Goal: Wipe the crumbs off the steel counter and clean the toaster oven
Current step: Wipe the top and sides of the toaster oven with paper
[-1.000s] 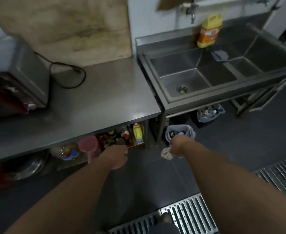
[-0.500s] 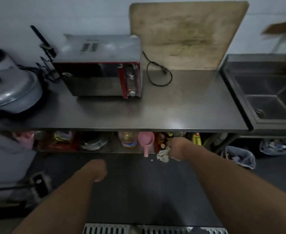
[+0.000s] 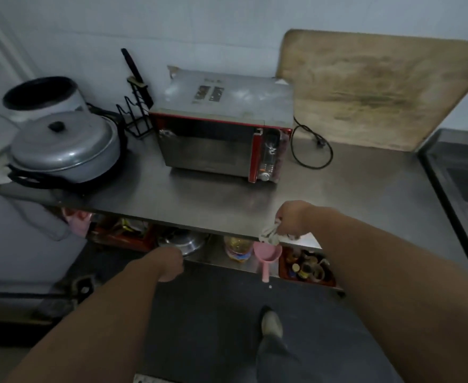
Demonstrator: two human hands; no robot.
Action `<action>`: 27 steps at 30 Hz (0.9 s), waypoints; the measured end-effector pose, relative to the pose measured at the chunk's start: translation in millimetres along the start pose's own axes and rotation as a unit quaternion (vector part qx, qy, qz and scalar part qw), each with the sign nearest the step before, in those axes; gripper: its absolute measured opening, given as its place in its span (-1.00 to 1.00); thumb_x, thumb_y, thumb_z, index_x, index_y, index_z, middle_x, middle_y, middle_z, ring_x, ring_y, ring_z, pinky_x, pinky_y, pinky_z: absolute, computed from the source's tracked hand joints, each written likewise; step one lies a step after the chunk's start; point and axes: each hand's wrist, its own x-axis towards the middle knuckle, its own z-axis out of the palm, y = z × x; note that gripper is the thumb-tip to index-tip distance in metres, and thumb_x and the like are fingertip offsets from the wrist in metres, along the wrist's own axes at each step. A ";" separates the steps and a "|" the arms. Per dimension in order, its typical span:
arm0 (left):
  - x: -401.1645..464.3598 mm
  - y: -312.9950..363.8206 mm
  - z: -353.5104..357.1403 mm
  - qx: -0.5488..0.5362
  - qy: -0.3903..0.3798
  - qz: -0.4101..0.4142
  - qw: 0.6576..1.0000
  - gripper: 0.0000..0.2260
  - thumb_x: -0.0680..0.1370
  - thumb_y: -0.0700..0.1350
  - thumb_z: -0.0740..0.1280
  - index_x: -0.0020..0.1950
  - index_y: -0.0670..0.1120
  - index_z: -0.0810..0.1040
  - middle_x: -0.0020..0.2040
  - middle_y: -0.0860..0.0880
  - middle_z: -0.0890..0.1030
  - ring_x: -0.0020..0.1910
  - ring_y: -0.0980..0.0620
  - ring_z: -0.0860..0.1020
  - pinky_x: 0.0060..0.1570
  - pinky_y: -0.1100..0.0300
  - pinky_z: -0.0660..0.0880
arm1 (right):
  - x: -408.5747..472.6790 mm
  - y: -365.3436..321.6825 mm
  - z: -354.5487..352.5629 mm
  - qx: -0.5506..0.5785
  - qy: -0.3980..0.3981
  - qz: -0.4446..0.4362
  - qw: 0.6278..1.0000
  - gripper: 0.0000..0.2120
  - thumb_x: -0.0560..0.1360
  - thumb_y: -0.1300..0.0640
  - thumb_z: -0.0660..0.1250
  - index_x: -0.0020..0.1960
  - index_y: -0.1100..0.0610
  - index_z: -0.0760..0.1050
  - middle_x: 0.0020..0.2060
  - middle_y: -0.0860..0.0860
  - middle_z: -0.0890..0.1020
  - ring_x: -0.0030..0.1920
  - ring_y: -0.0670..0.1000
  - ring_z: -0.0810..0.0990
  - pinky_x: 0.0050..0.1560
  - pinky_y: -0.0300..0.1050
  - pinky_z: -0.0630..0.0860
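White cloth (image 3: 269, 235), soft and light, hangs bunched from the right hand (image 3: 290, 218), which pinches it over the near counter (image 3: 351, 194) edge. Left hand (image 3: 169, 265) hangs curled, holding nothing. Toaster oven (image 3: 221, 139) sits far-centre; likely steadied by its top.

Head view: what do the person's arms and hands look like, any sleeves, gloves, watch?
Both forearms are bare up to the frame edge; no sleeve shows. The left hand and right hand wear no gloves. No watch, band or ring is visible, though the dim, blurred picture could hide a small one. Below, a dark grey trouser leg and a greyish shoe show.
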 end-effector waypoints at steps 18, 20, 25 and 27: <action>110.6 91.2 -341.7 -0.016 0.330 0.049 0.943 -0.73 0.62 -0.03 0.19 0.29 0.02 0.51 0.33 -0.08 0.52 0.25 -0.11 0.49 0.23 -0.02 0.43 | 161.2 69.8 -286.7 0.049 0.250 -0.081 0.964 -0.78 0.52 0.07 0.30 0.01 0.18 0.63 -0.08 0.11 0.66 -0.06 0.11 0.61 -0.17 -0.14 0.44; 132.3 85.5 -351.8 -0.038 0.351 0.034 0.935 -0.71 0.60 -0.03 0.22 0.32 0.01 0.49 0.36 -0.09 0.50 0.28 -0.11 0.48 0.26 -0.02 0.44 | 180.2 67.6 -286.3 0.083 0.294 -0.073 0.949 -0.76 0.55 0.08 0.25 0.11 0.13 0.61 0.01 0.11 0.65 0.02 0.12 0.59 -0.12 -0.15 0.41; 191.4 71.4 -352.5 -0.064 0.360 0.018 0.930 -0.62 0.59 0.00 0.21 0.40 -0.05 0.42 0.36 -0.10 0.47 0.29 -0.13 0.43 0.28 -0.06 0.42 | 217.2 56.1 -250.3 0.089 0.317 -0.076 0.941 -0.69 0.58 0.05 0.19 0.27 0.02 0.54 0.19 0.08 0.51 0.16 0.14 0.52 0.15 0.00 0.48; 214.3 65.2 -350.0 -0.075 0.368 0.020 0.927 -0.58 0.60 0.02 0.18 0.44 -0.07 0.37 0.41 -0.11 0.42 0.34 -0.14 0.38 0.33 -0.07 0.36 | 228.6 50.7 -236.3 0.066 0.312 -0.068 0.945 -0.68 0.58 0.03 0.19 0.29 0.00 0.54 0.30 0.06 0.44 0.24 0.13 0.46 0.25 0.04 0.43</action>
